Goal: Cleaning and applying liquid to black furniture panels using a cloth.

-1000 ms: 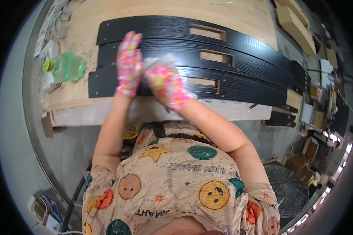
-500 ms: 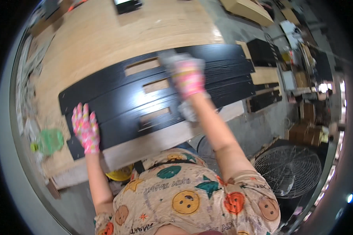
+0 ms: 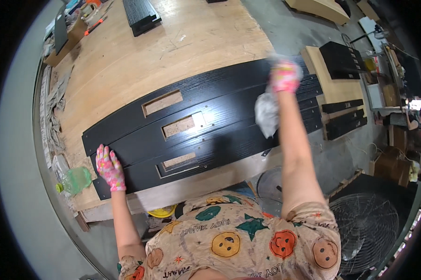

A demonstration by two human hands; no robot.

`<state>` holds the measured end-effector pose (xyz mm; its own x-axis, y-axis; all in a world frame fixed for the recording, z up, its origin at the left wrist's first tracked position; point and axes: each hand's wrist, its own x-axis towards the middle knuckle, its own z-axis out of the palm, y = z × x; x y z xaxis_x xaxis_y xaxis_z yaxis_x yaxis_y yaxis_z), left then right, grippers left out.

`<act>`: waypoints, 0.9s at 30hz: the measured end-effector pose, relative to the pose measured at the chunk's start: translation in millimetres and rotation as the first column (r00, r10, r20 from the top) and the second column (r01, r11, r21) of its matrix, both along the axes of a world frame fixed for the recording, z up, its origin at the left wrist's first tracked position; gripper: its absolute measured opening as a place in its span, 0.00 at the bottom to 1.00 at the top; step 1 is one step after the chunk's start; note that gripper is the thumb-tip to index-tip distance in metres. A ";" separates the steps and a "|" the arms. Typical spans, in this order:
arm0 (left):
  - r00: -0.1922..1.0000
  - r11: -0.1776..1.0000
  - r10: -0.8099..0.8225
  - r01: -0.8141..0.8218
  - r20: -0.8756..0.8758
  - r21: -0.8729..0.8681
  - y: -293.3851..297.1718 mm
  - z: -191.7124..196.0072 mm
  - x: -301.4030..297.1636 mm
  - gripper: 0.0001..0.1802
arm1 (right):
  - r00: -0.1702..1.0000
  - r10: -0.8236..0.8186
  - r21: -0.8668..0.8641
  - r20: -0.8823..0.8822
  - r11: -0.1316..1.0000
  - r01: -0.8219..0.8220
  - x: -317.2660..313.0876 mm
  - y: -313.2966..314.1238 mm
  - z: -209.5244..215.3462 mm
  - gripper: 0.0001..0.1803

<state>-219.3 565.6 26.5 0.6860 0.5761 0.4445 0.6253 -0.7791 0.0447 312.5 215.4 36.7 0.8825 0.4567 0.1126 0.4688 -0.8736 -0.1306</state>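
Note:
Three long black boards [image 3: 126, 135] lie side by side on the wooden workbench, each with a rectangular cutout. My left hand [image 3: 110, 169], in a pink patterned glove, rests flat on their left end with the fingers stretched out. Toward the right end of the boards, my right hand [image 3: 285, 77] in a matching glove is closed on a pale grey rag [image 3: 267, 114]. Part of the rag hangs down beside the wrist, over the boards. Motion blurs the fingers and the rag's far end.
A green plastic bottle [image 3: 76, 180] lies by the boards' left end. Black pieces [image 3: 142, 17] sit at the back of the workbench [image 3: 205, 42]; more black boards [image 3: 343, 116] are at the right. A large wire-guarded fan [image 3: 364, 228] stands at the lower right.
My right hand has swept right with the rag, from the middle of the boards to near their right end. My left hand stays on the left end. The view has shifted slightly.

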 end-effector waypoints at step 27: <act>0.983 0.996 -0.002 -0.014 -0.184 -0.084 -22.7 8.2 130.2 0.28 | 0.940 0.157 0.368 -0.302 0.929 -0.037 -24.2 63.4 13.8 0.11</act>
<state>-89.1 542.8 34.7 0.7479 0.6105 0.2606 0.6336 -0.7736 -0.0062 288.3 278.8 50.6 0.8508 0.5254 0.0009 0.4292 -0.6940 -0.5782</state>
